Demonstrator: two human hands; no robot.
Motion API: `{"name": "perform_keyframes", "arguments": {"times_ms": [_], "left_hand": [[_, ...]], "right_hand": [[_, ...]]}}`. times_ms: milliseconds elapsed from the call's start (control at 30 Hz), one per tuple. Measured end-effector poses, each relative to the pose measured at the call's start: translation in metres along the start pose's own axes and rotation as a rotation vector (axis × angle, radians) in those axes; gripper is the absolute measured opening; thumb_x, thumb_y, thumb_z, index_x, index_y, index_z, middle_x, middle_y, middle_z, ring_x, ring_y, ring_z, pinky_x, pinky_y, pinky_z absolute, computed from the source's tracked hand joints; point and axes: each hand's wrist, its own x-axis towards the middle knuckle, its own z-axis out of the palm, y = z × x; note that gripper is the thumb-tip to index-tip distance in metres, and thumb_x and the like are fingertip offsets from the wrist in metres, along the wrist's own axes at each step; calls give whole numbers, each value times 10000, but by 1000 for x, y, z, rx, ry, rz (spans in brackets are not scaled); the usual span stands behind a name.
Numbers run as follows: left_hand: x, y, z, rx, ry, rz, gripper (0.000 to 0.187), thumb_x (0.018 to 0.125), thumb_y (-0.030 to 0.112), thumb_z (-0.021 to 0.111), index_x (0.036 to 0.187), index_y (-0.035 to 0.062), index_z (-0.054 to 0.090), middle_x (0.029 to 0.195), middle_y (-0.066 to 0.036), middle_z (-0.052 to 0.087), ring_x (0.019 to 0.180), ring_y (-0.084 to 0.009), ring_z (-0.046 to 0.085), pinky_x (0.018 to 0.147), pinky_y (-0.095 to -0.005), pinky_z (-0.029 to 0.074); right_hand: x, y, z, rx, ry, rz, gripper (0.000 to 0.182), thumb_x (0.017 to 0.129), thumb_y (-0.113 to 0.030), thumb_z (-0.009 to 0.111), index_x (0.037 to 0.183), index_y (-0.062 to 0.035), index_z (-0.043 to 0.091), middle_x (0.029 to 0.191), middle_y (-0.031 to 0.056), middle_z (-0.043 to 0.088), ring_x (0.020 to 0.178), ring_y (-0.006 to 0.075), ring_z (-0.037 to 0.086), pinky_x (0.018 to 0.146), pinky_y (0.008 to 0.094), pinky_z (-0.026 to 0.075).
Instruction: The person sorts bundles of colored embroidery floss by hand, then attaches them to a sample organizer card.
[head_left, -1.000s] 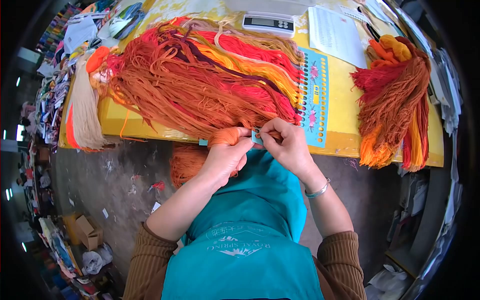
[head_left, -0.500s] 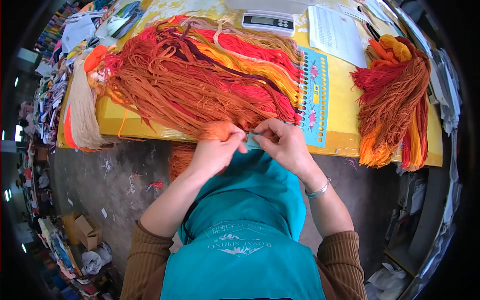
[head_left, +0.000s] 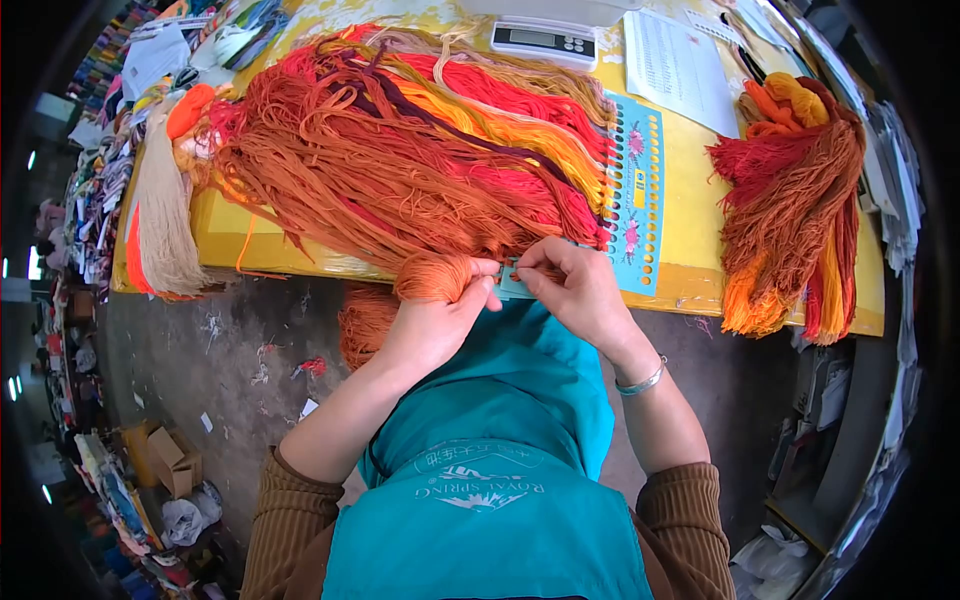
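My left hand [head_left: 435, 320] grips a bundle of orange thread [head_left: 432, 277] at the yellow table's [head_left: 690, 215] front edge; the bundle's tail hangs down below the table. My right hand [head_left: 572, 285] pinches the near end of a light blue perforated thread card [head_left: 632, 195] and the thread where it meets the card, its fingertips touching those of the left hand. A big spread of orange, red, yellow and dark purple thread skeins [head_left: 400, 150] lies across the table behind both hands, fastened along the card's holes.
A second bunch of red, orange and yellow thread [head_left: 795, 200] hangs over the table's right front edge. A digital scale [head_left: 543, 40] and a printed sheet [head_left: 678, 65] lie at the back. Cream tassels [head_left: 165, 225] hang at the left. Cartons and scraps litter the floor.
The orange bundle in my left hand has risen slightly toward the card; both hands stay together at the card's near end.
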Motion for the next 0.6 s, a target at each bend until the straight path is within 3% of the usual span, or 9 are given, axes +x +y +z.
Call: {"name": "perform_keyframes", "arguments": {"times_ms": [133,200,333,400,433,500,533,600], "left_hand": [[-1,7,4,-40,-6,-78,190,952,78,542,1082,-16,644,746,-41,659,556,-61,509,512,-230,419],[1,11,3,-171,-42,-266,181,952,69,537,1091,-11,623,760,-40,646,658,-70,553,597,-234,446],[6,-3,12,-249,-48,-123,178,948,71,550,1107,-1,586,779,-34,629,686,-74,567,611,-224,449],[10,-5,16,-117,-30,97,177,949,84,562,1108,6,557,799,-36,614,714,-78,575,629,-216,451],[10,-3,17,-116,-31,97,177,949,84,562,1108,6,557,799,-36,614,714,-78,575,629,-216,451],[10,6,16,-116,-20,-95,194,951,103,577,1114,1,552,757,-34,614,698,-73,578,625,-216,442],[10,8,17,-116,-20,-94,194,951,103,577,1114,1,552,757,-34,614,698,-73,578,625,-216,442],[11,12,17,-140,-50,-142,201,968,155,562,1109,12,554,724,-35,624,436,-20,376,371,-194,276]], "right_hand": [[0,-2,-1,11,-4,17,106,824,-125,680,888,-43,657,731,106,658,636,241,649,587,331,503],[-1,0,-1,22,-2,13,105,828,-120,679,892,-39,657,735,103,657,637,221,646,591,321,504],[-1,4,-2,153,-7,36,97,848,-89,669,912,-18,653,766,79,666,663,143,631,617,286,505],[0,6,-3,216,-24,47,80,867,-58,657,922,-3,637,805,50,657,704,100,602,642,251,496],[-1,6,-4,277,-42,58,65,886,-26,645,931,13,622,843,22,649,745,56,572,666,216,487],[-1,9,-5,291,-53,64,66,893,-27,641,941,11,619,854,21,646,755,59,574,680,215,490],[-1,10,-5,303,-64,70,68,900,-28,637,952,10,615,866,19,643,765,61,576,694,214,493],[-1,9,-7,394,-51,74,65,905,-29,634,954,9,614,869,15,640,772,61,575,700,215,493]]}}
